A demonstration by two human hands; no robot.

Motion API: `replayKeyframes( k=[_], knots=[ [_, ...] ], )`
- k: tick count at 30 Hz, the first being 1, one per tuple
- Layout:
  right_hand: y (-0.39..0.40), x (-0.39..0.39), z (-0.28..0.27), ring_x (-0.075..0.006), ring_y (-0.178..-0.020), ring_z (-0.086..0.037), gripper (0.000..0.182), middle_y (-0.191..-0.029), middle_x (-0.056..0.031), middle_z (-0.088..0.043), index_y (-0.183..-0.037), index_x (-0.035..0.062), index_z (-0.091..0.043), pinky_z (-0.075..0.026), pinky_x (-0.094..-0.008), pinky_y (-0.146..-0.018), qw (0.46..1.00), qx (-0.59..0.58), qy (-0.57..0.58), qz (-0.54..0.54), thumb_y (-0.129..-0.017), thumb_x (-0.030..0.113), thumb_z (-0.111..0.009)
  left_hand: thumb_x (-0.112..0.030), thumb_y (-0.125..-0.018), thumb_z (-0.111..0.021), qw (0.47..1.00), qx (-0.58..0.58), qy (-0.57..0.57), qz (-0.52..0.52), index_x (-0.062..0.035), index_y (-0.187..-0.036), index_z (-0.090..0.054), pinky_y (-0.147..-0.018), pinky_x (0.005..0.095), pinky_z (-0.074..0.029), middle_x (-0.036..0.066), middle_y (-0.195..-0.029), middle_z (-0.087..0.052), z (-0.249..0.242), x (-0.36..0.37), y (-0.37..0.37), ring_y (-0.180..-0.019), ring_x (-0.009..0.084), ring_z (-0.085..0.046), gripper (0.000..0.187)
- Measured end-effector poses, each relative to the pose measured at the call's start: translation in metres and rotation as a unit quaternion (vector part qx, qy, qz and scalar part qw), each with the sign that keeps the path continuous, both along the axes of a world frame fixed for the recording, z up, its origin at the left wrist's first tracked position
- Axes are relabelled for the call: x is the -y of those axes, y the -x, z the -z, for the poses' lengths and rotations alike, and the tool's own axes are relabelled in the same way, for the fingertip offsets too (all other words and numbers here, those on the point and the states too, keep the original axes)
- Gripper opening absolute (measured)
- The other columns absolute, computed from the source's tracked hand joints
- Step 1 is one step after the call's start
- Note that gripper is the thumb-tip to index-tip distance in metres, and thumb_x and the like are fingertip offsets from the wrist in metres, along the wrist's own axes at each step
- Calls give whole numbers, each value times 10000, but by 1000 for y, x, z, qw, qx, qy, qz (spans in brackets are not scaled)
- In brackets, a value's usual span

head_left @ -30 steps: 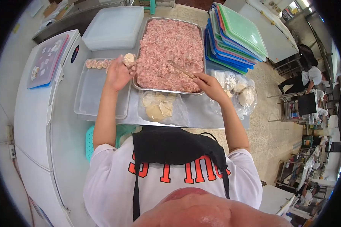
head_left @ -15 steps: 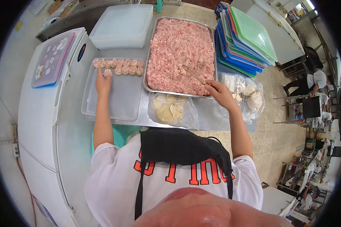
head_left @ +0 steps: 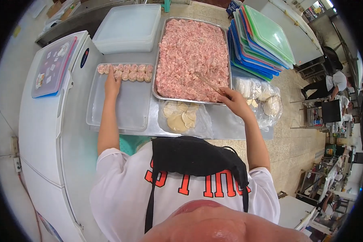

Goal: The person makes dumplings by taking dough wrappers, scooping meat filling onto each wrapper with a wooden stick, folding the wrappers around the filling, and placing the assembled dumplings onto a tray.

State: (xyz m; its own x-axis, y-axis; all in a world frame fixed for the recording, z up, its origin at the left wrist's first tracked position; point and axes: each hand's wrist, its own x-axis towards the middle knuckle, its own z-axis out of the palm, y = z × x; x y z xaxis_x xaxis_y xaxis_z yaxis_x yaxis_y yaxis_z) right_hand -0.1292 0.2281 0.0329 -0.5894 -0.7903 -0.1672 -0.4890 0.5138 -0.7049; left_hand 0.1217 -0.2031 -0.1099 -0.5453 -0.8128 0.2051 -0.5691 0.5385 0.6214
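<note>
We see the clear tray mostly bare, two short rows of dumplings along its far edge, many left to fold. Our left hand rests there, fingers together, touching the near row. Our right hand pinches the stick lying in the minced meat.

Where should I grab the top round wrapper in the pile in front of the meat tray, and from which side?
Pinch the near edge of the top wrapper, coming from the person's side. It is thin and flat on the pile, and the meat tray blocks the far side.
</note>
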Motion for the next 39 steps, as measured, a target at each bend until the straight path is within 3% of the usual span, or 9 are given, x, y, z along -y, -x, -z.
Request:
replayKeyframes(
  k=[5, 8, 11, 14, 19, 26, 32, 34, 39],
  knots=[
    [36, 1, 12, -339, -943, -631, 289, -1007, -200, -660, -1133, 56, -633, -501, -423, -780, 958, -263, -76, -87, -934, 239, -531, -90, -845, -628, 998, 10, -11, 55, -100, -1493, -229, -926, 424, -459, 223, -1326, -521, 5, 1, -7, -1123, 382, -565, 761],
    [70, 6, -1, -343, -795, -662, 222, -857, -159, -685, -834, 86, -700, -524, -443, -656, 902, -398, -147, -78, -876, 256, -564, -88, -839, -631, 992, 59, -83, 78, -116, -1483, -282, -982, 413, -429, 219, -1343, -506, -15, -12, -10, -1171, 368, -537, 733],
    [107, 12, -1, -328, -697, -672, 239, -736, -129, -684, -734, 84, -711, -533, -426, -601, 869, -470, -123, -95, -847, 253, -585, -99, -842, -633, 982, 119, 120, 81, -112, -1431, -390, -1035, 401, -389, 213, -1349, -501, -34, -42, -4, -1230, 364, -489, 637],
    [122, 24, 16, -309, -706, -663, 249, -699, -106, -666, -701, 93, -693, -518, -425, -600, 847, -510, -134, -65, -845, 267, -587, -131, -860, -622, 985, -29, 41, 168, -82, -1284, -546, -1046, 399, -376, 193, -1316, -529, -73, -116, 22, -1248, 357, -472, 433],
    [93, 28, 29, -281, -645, -672, 150, -678, -117, -666, -659, 81, -680, -523, -401, -537, 836, -520, -89, -152, -757, 149, -588, -159, -865, -614, 901, 20, -124, 414, -48, -1181, -609, -899, 376, -477, 178, -1169, -612, -54, -224, 56, -1065, 315, -593, 335],
    [54, 7, 36, -310, -602, -671, 179, -628, -149, -646, -627, 54, -643, -524, -425, -515, 871, -463, -71, -145, -769, 135, -572, -171, -834, -617, 918, -23, 91, 386, -56, -1091, -645, -844, 417, -477, 159, -1006, -622, 14, -265, 71, -948, 353, -596, 283],
    [50, -7, 51, -302, -657, -686, 146, -688, -161, -661, -687, 55, -636, -534, -424, -550, 882, -448, -74, -128, -786, 121, -551, -146, -866, -609, 946, -33, -56, 319, -21, -1056, -606, -800, 340, -484, 120, -946, -639, -8, -255, 52, -880, 250, -623, 227],
    [45, -8, 48, -306, -658, -684, 140, -689, -160, -657, -689, 53, -626, -533, -424, -546, 880, -452, -68, -132, -783, 124, -551, -147, -897, -602, 912, -128, -302, 247, -32, -1047, -600, -773, 280, -466, 57, -902, -617, -9, -253, 48, -852, 137, -586, 189],
    [33, -13, 35, -314, -612, -653, 143, -675, -141, -639, -714, 50, -606, -510, -420, -507, 884, -438, 37, -160, -805, 139, -541, -146, -877, -630, 920, -35, -284, 268, -38, -1054, -596, -760, 285, -465, 48, -882, -605, -26, -258, 45, -817, 150, -581, 210]
  ],
)
